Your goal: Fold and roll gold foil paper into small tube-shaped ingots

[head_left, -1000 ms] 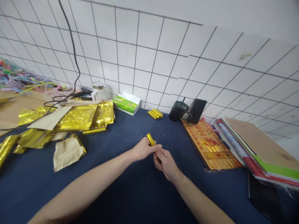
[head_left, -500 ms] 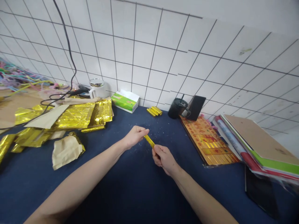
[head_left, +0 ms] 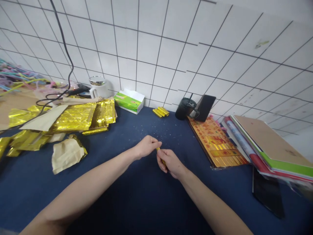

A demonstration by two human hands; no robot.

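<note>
Along the white tile wall with thin black grid lines (head_left: 171, 49) runs a dark blue tabletop (head_left: 36, 192). What's the biggest stuff on it?

Over on the left, a heap of crinkled gold foil sheets (head_left: 75, 119) with a crumpled beige paper (head_left: 66, 155) in front of it. Over on the right, a stack of flat coloured folders (head_left: 271, 147) beside an orange-and-gold printed sheet (head_left: 215, 143).

And back against the wall?

A white mug with a metal lid (head_left: 99, 88), a green-and-white tissue box (head_left: 128, 101), then a black tumbler with a straw (head_left: 186, 109) just beside a flat black device (head_left: 204, 107) standing tilted on its edge. Three small gold foil bars (head_left: 160, 112) lie side by side between the tissue box and the tumbler.

What about the hands?

Both are mid-table, close together and well apart from all that. The left hand (head_left: 146, 147) is curled, pinching the top end of a narrow gold foil bar (head_left: 157, 149), and the right hand (head_left: 171, 163) pinches its lower end between thumb and fingers.

How much of that bar shows?

Barely any, only a thin sliver of gold between the two hands, with the rest hidden behind fingers
</note>
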